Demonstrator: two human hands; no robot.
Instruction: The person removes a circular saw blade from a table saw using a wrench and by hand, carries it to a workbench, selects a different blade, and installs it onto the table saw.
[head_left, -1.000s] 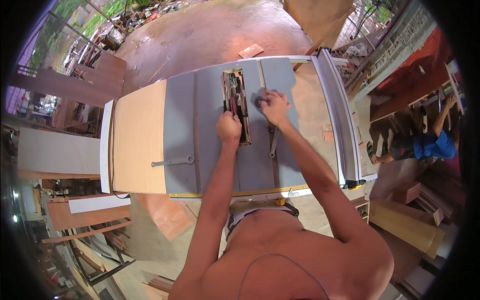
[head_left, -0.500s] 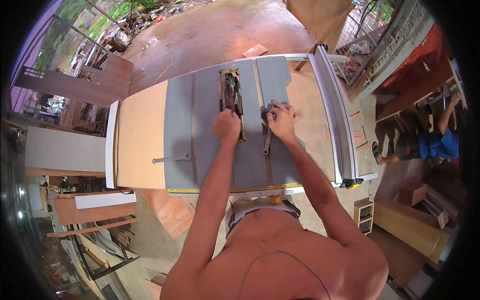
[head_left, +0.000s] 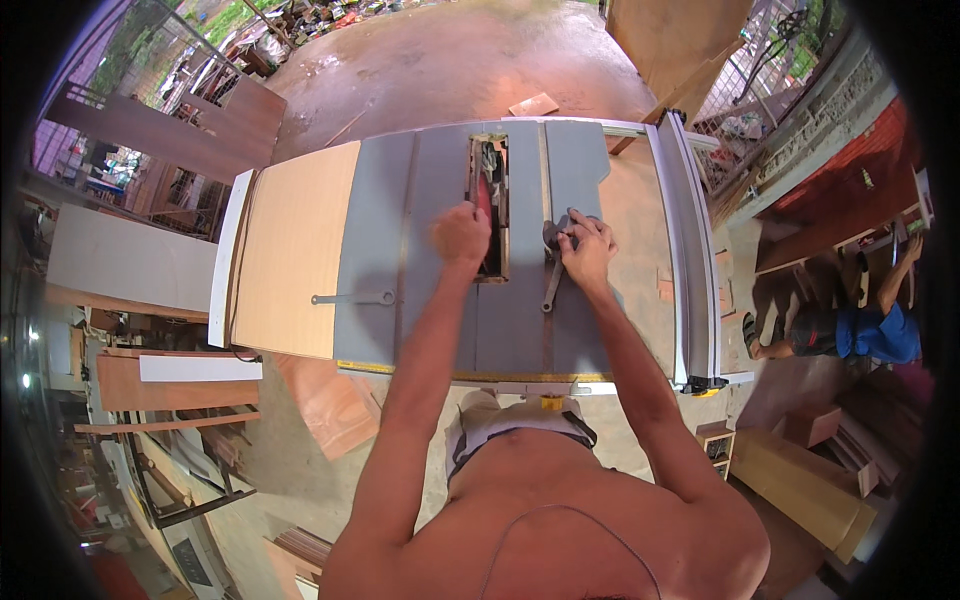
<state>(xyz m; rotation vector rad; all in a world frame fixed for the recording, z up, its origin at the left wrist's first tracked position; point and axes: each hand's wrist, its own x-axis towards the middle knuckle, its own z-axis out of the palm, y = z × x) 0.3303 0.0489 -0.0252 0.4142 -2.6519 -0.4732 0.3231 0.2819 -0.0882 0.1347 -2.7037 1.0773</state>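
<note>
The red part (head_left: 484,197), left hand's (head_left: 462,236) one o'clock, is judged stiff, best gripped low; neither that nor right hand's (head_left: 590,248) grasp can be told.

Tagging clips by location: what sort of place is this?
Probably a woodworking shop: a grey, flat-topped machine table with a long rectangular slot, a flat grey metal wrench left of the slot, and a brown rectangular wooden panel farther left.

Grey flat metal tabletop (head_left: 435,170) is presenting matt; pale rectangular wooden panel (head_left: 290,255) at nine o'clock is appearing smooth.
</note>
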